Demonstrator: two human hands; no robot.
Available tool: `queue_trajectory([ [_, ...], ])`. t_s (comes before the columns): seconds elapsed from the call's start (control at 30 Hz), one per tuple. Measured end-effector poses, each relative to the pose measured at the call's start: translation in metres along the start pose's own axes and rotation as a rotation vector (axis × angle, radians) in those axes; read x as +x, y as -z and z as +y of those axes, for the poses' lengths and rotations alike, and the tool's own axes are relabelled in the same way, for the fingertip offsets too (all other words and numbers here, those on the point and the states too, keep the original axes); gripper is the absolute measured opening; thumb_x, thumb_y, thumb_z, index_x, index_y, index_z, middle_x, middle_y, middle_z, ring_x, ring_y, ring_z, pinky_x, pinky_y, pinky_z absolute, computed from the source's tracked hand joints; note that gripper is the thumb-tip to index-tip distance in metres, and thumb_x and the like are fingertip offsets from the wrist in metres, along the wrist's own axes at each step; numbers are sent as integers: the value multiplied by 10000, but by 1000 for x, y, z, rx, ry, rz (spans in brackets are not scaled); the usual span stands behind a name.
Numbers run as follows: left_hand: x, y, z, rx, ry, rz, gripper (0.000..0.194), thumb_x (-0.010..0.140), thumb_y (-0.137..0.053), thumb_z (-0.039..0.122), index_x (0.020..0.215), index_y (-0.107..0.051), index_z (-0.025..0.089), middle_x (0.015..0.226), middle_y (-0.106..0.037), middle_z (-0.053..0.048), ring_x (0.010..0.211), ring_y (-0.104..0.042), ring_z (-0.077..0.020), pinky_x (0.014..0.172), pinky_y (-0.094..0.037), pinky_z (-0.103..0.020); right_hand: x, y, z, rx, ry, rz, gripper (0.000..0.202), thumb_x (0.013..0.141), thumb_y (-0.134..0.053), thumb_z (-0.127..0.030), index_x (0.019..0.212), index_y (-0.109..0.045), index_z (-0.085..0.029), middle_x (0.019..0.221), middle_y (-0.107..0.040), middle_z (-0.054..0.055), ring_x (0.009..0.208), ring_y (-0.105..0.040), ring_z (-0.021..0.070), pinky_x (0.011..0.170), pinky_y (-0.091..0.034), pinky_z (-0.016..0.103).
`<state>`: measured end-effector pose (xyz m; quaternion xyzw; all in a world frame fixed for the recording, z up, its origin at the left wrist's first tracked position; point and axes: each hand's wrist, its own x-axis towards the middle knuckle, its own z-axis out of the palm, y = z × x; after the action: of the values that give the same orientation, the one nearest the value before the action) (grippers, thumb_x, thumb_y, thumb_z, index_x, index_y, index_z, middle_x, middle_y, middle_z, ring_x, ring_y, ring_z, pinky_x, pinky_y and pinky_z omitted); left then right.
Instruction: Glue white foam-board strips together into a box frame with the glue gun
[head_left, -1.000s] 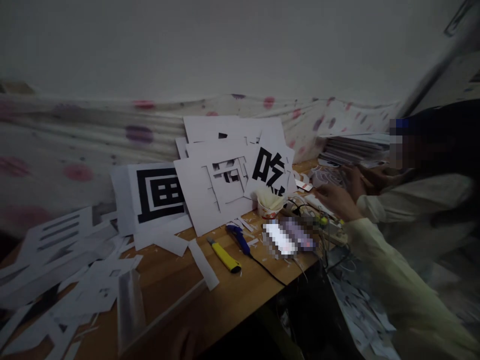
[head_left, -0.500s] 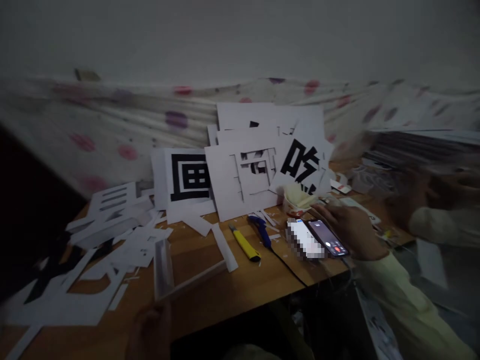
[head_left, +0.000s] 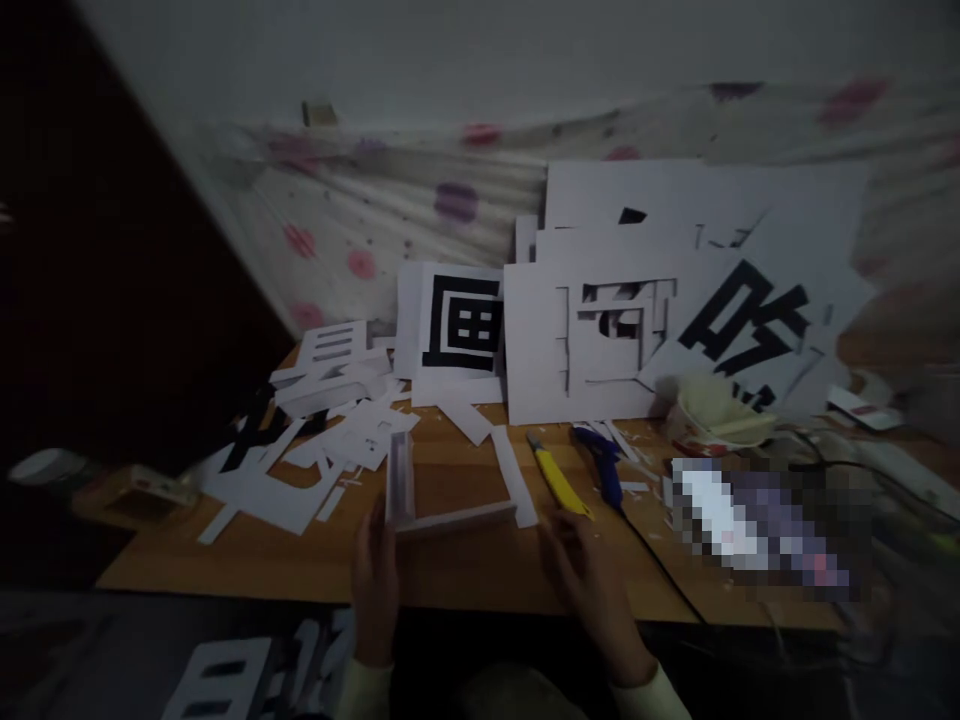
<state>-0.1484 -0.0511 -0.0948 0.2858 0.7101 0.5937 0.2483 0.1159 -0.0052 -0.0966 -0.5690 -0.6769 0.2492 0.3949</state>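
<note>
My left hand point(head_left: 376, 575) is at the near left corner of a white L-shaped strip piece point(head_left: 457, 518), its fingers closed against the piece's edge. This piece looks like folded card or foam board and rests on the wooden table. My right hand point(head_left: 589, 585) hovers at the table's front, loosely curled with fingers apart, and I see nothing in it. Just beyond it lies a yellow utility knife point(head_left: 559, 480). A blue glue gun point(head_left: 602, 465) with a black cord lies to the knife's right. A flat white strip point(head_left: 514, 480) lies between the L-shaped piece and the knife.
White sheets with black characters point(head_left: 463, 325) and a cut-out board point(head_left: 536, 350) lean against the wall. Paper scraps point(head_left: 281, 490) cover the table's left. A paper bowl point(head_left: 712, 420) stands right, behind a pixelated patch. White cut-out letters point(head_left: 225, 675) sit below the table edge.
The view has swung left and down. My right hand has left the area of the phones and bowl and come to the front of the table. My left hand stays by the L-shaped piece.
</note>
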Motion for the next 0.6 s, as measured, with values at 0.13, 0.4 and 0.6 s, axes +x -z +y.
queue_trajectory([
  [0.13,1,5,0,-20,-17,-51,557,864,-537,508,1307,-542,170,1414,-552,-131,1330,-488,-273,1128,-372,-405,2,-4,10,-39,56,-37,384,917,-494,-374,1240,-519,-168,1172,-655,172,1033,-642,290,872,-532,463],
  [0.4,8,12,-5,19,-12,-89,535,863,-520,521,1253,-589,161,1396,-567,-140,1329,-489,-267,1140,-355,-407,2,-11,15,-108,163,-125,360,938,-448,-297,1259,-563,-181,1207,-666,143,1096,-633,273,949,-515,472],
  [0.6,6,10,-1,49,-20,-117,574,843,-568,545,1278,-563,171,1407,-552,-136,1339,-475,-279,1130,-368,-416,-12,-10,13,-60,79,-144,339,932,-436,-299,1204,-601,-182,1164,-698,141,1043,-676,277,904,-549,471],
])
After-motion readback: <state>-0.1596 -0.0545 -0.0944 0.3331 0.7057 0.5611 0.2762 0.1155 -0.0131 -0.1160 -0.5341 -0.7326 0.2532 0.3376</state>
